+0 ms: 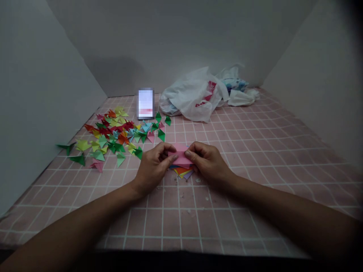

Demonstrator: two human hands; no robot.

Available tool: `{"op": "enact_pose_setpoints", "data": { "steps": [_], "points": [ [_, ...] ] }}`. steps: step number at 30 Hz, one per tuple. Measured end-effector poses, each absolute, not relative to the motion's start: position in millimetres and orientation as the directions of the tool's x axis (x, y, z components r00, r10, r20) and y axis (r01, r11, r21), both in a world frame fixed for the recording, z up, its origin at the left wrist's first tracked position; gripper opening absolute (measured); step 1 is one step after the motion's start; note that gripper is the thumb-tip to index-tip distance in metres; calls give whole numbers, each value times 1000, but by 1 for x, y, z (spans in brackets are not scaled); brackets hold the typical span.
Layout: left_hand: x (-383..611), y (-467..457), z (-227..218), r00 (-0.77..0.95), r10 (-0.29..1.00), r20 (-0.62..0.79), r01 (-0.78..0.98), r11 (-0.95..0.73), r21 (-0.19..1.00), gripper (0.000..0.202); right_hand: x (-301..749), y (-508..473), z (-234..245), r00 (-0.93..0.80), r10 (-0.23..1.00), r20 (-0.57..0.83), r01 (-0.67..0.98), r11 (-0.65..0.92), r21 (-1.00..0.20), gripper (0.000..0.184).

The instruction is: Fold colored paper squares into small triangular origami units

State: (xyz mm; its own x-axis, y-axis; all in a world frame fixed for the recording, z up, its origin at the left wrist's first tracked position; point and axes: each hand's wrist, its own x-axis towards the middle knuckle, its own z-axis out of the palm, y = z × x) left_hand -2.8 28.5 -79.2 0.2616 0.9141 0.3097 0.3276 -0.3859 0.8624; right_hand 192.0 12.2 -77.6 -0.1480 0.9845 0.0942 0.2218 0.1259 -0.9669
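Note:
A pink sheet of origami paper (pixel 180 155) is pinched at its left side by my left hand (pixel 154 162), thumb on top. At its right side my right hand (pixel 208 160) grips the same sheet between thumb and fingers. A crease seems to run across the pink paper. Under it, a stack of coloured paper (pixel 183 172) shows orange, yellow, blue and lilac corners on the cloth. Left of my hands lies a wide scatter of small folded paper pieces (pixel 115 145) in green, yellow, red, orange, blue and pink.
A phone (pixel 145 104) with a lit, blurred screen stands at the back. Crumpled white plastic bags (pixel 195 94) lie beside it against the wall. The pink checked tablecloth (pixel 269 151) covers the surface, with small scraps near my hands. Pale walls (pixel 25 94) enclose the sides.

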Motion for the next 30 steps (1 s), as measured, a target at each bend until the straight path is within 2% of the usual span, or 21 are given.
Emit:
{"op": "enact_pose_setpoints", "data": {
  "steps": [10, 23, 30],
  "points": [
    [-3, 30, -80, 260, 914, 311, 345, -388, 854, 12, 192, 12, -77, -161, 980, 120, 230, 155, -961, 25],
    [-3, 30, -79, 267, 918, 294, 319, -372, 872, 6, 193, 12, -77, -175, 972, 155, 244, 195, -950, 23],
    [-3, 30, -77, 300, 926, 230, 336, -328, 883, 5, 194, 15, -78, -207, 957, 203, 277, 256, -926, 21]
  ]
}}
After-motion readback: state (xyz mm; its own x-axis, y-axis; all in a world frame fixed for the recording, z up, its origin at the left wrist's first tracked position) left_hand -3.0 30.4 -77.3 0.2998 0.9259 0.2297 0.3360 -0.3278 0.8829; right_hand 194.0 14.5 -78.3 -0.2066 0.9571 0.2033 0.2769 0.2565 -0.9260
